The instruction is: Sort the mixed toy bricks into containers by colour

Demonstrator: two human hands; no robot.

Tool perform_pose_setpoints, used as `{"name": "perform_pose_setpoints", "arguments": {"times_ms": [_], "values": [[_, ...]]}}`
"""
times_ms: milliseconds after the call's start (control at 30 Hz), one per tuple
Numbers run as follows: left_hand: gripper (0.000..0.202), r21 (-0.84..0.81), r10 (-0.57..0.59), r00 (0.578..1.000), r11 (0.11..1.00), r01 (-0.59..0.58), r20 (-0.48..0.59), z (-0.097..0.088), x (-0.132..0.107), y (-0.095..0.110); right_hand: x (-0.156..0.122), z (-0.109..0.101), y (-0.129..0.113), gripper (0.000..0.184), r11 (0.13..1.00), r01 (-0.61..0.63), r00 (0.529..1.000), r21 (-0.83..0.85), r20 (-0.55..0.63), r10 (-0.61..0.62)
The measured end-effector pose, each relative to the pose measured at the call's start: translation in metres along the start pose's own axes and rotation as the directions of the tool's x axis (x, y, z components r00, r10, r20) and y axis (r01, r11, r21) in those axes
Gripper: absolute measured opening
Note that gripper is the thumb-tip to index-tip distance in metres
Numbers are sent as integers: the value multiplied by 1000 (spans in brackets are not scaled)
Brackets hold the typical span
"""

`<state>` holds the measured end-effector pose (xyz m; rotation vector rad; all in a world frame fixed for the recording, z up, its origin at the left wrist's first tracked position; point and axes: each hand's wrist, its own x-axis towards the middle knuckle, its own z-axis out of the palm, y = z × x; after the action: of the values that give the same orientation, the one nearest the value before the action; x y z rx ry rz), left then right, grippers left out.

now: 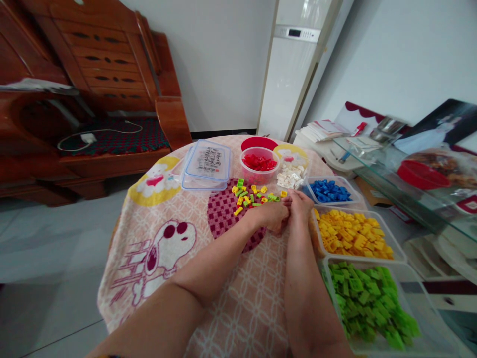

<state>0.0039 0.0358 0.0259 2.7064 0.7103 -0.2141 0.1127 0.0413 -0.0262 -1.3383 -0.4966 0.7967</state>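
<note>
My left hand [275, 217] and my right hand [301, 204] meet over the table, beside a loose pile of green and yellow toy bricks [246, 200]. The fingers of both are curled in and pressed together at the tips. Whatever lies between them is hidden or too small to make out. Just beyond the fingertips is a yellow brick [283, 194]. White bricks [290, 176] lie heaped a little farther back. A round clear tub [260, 175] of red bricks stands behind the loose pile.
Along the right edge sit clear boxes of blue bricks [329, 191], yellow bricks [352, 233] and green bricks [368, 303]. Box lids [207, 164] lie at the back left on the patterned tablecloth [238, 303]. A glass shelf [410, 179] stands right, a wooden bench [112, 154] left.
</note>
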Motion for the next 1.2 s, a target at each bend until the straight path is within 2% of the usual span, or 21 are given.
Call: {"name": "perform_pose_setpoints", "arguments": {"times_ms": [367, 467, 733, 900, 1100, 1200], "values": [[15, 20, 2, 1000, 1000, -2, -22, 3, -2, 3, -1, -3, 1, 13, 1000, 15, 999, 1, 30, -15], [19, 52, -7, 999, 999, 9, -36, 3, -3, 4, 0, -3, 2, 15, 1000, 24, 999, -20, 39, -23], [31, 34, -122, 992, 992, 124, -37, 0, -8, 11, -1, -1, 2, 13, 1000, -5, 999, -3, 34, 5], [28, 45, -140, 990, 989, 140, 3, -5, -9, 6, -3, 1, -1, 9, 999, -36, 999, -3, 18, 36], [29, 68, -265, 961, 960, 271, -82, -8, -15, -8, 1, -3, 4, 13, 999, 3, 999, -32, 46, -1], [29, 61, -292, 953, 953, 297, -86, -6, -16, -16, 6, -5, 7, 15, 999, 1, 998, -36, 68, 2]]}}
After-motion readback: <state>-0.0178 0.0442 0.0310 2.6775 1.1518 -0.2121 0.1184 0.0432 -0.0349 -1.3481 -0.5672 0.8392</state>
